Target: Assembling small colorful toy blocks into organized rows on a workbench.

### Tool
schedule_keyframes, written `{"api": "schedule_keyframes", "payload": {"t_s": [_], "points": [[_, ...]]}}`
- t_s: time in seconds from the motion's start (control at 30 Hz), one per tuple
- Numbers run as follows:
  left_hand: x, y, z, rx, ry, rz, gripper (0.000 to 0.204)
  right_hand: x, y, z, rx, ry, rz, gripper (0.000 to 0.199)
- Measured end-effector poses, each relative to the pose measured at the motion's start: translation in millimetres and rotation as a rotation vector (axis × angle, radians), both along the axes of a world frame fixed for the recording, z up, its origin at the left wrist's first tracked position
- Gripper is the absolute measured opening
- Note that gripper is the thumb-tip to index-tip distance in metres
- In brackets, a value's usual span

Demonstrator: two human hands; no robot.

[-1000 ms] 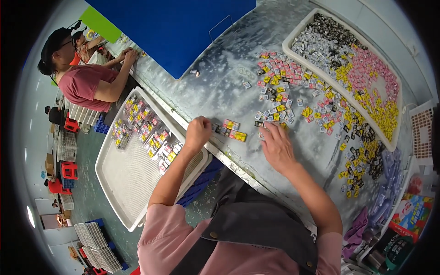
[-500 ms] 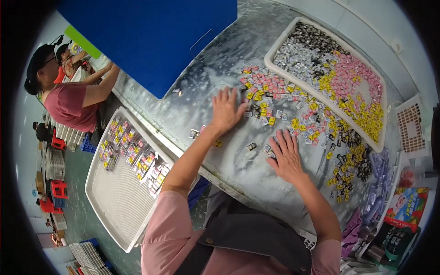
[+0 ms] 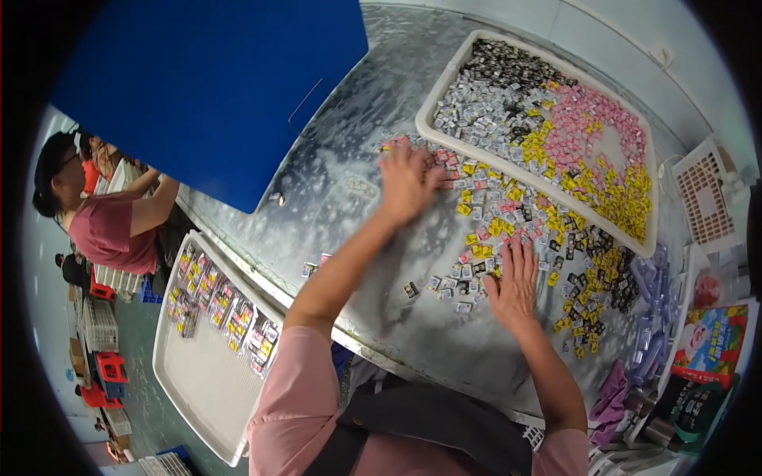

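Reaches over the grey table (image 3: 317,222) with both bare hands, palms down. Holds the left hand (image 3: 409,186) just below the near left corner of the big white tray (image 3: 548,191), over pink and yellow small packets (image 3: 448,283); shows its fingers spread and loose, too blurred to tell whether touching or gripping any. Lays the right hand (image 3: 514,285) farther out from the near rim of the big white tray, flat among the small packets, fingers stretched out rather than curled round anything.

Has the small packets strewn in yellow, white, black and pink all along the near side of the big white tray, with more loose inside it: black and white toward its left end, pink toward the right, yellow along the near right part. Shows one black packet (image 3: 410,289) apart from the rest, well out from the same near side.

Left of the big white tray, shows a blue board (image 3: 214,95); farther left and lower, a shallow tray (image 3: 198,373) bearing filled clear packs (image 3: 210,297), then a co-worker (image 3: 111,230) in a dark red shirt. Right of the big white tray, shows a basket (image 3: 705,198); below its right end, clear plastic pieces (image 3: 655,317) and a purple cloth (image 3: 611,401).
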State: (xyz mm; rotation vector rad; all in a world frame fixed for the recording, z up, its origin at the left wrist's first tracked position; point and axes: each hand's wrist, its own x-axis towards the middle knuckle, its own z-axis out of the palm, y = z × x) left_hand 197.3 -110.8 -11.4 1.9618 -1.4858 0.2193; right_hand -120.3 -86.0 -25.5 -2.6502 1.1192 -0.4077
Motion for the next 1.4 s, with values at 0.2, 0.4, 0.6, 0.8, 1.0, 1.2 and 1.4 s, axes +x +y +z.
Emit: {"api": "schedule_keyframes", "payload": {"t_s": [0.2, 0.4, 0.6, 0.8, 1.0, 1.2, 1.4], "points": [[36, -26, -20, 0.209, -0.017, 0.09, 0.058, 3, -3, 3, 0.038, -0.062, 0.02, 0.075], [-79, 32, -28, 0.184, -0.069, -0.028, 0.053, 3, -4, 3, 0.035, -0.064, 0.001, 0.07], [-148, 104, -14, 0.249, 0.199, -0.376, 0.063, -11, -10, -18, -0.09, -0.222, 0.022, 0.057], [-148, 218, 9, 0.377, 0.109, -0.284, 0.085, -44, 64, 17, -0.025, -0.167, 0.046, 0.065], [-163, 194, -12, 0.29, 0.014, -0.364, 0.085, -49, 81, 3, -0.061, -0.075, 0.19, 0.072], [-213, 145, -15, 0.203, 0.039, -0.663, 0.082, -95, 23, -3, -0.154, -0.033, -0.143, 0.052], [-228, 123, -22, 0.154, -0.114, -0.642, 0.085, -121, 23, 2, -0.11, -0.17, -0.471, 0.048]]}}
